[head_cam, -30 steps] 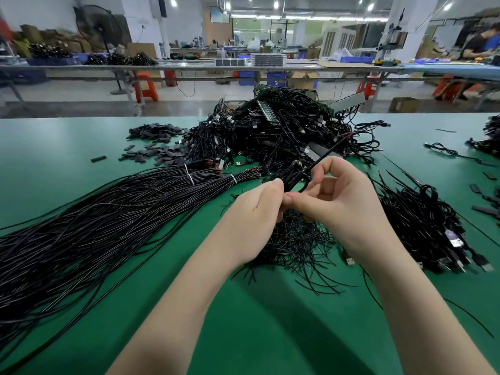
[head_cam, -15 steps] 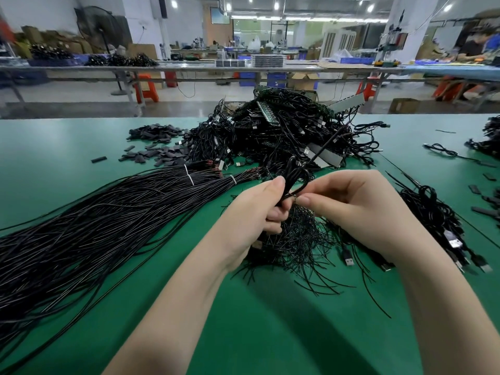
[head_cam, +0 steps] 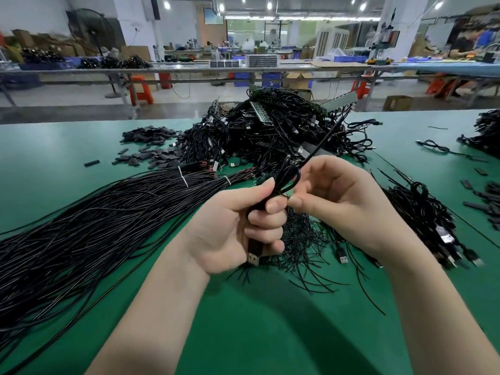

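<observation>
Head view: left hand (head_cam: pixel 232 226) fisted round a coiled USB cable (head_cam: pixel 286 177), plug (head_cam: pixel 254 257) poking out below the fist; right hand (head_cam: pixel 341 201) pinches the cable at its loop. Both are above the green bench (head_cam: pixel 270 320), just in front of the cable pile (head_cam: pixel 270 131).

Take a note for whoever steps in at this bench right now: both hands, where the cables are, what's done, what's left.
Left hand: grips the coiled cable upright, with the loops above the fist and the USB plug out below.
Right hand: pinches the same coil just under the loops. A thin black strand runs from there up to the right.
Done: the cable is folded into a coil.
Left: the binding looks unfinished. Probably wrap the strand round the waist, then lay the coil with the bundled cables at right.
The long straight cables lie at left, and short loose strands lie under the hands.
</observation>
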Demonstrator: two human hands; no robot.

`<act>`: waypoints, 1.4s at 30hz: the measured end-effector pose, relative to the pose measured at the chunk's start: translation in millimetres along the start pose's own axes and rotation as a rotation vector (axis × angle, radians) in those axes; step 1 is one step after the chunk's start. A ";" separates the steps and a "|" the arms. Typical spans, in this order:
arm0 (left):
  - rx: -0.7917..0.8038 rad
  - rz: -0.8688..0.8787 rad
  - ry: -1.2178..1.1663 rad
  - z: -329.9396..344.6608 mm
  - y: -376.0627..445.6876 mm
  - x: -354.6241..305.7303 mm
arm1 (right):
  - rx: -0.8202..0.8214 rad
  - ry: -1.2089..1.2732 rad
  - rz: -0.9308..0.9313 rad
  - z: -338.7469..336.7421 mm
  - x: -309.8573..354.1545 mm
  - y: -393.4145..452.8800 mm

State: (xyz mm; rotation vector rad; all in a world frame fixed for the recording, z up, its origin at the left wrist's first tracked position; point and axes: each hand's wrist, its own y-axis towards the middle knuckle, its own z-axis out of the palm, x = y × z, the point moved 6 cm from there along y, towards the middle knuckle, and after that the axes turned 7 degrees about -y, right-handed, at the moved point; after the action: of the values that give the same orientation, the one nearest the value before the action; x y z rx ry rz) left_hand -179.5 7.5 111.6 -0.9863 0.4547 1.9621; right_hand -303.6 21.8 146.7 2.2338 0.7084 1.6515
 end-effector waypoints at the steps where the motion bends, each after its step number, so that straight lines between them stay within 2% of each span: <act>1: 0.037 -0.028 0.010 1.5 -1.5 0.9 | 0.010 0.058 0.006 1.5 -0.6 0.0; 4: 0.154 -0.103 0.011 7.0 -4.2 5.0 | 0.037 0.131 0.012 4.0 1.0 0.1; 8: 0.246 -0.160 -0.024 11.2 -4.8 8.9 | 0.130 0.111 0.045 11.2 2.3 -1.2; 10: 0.264 -0.178 -0.025 10.4 -5.9 8.5 | 0.187 0.118 0.055 17.8 2.8 -2.3; 15: 0.258 -0.213 -0.006 7.3 -9.9 7.6 | 0.201 0.137 0.081 18.4 5.4 -3.8; 18: 0.153 -0.205 0.078 1.4 -9.9 6.7 | 0.187 0.003 0.111 12.7 3.7 -4.7; 21: -0.035 -0.154 0.128 -8.8 -8.6 2.5 | 0.070 -0.188 0.172 6.8 -3.3 -1.5; 24: -0.253 -0.082 0.283 -19.4 -5.2 -0.4 | -0.001 -0.343 0.222 6.7 -13.8 2.0; 29: -0.521 0.042 0.516 -28.2 -1.3 -4.4 | -0.068 -0.419 0.256 11.2 -28.4 4.5; 31: -0.631 0.073 0.653 -33.6 -2.1 -8.6 | -0.106 -0.447 0.262 17.1 -33.6 4.4; 34: -0.785 0.114 0.990 -41.8 -5.3 -17.4 | -0.166 -0.581 0.205 26.1 -32.4 4.8; 36: -0.808 0.216 1.114 -40.0 -7.4 -23.4 | -0.198 -0.671 0.149 28.0 -26.1 6.0; 38: -0.739 0.303 1.124 -37.7 -8.7 -28.3 | -0.188 -0.740 0.090 28.5 -19.6 7.5; 42: -0.514 0.263 1.000 -40.8 -12.2 -31.9 | -0.101 -0.803 0.034 27.7 -10.7 8.5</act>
State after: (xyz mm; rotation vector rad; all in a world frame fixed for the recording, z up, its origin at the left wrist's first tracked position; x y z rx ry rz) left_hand -140.6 -28.7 112.0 -2.3493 0.6451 1.7053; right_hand -277.9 10.8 133.5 2.5308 0.3563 0.6461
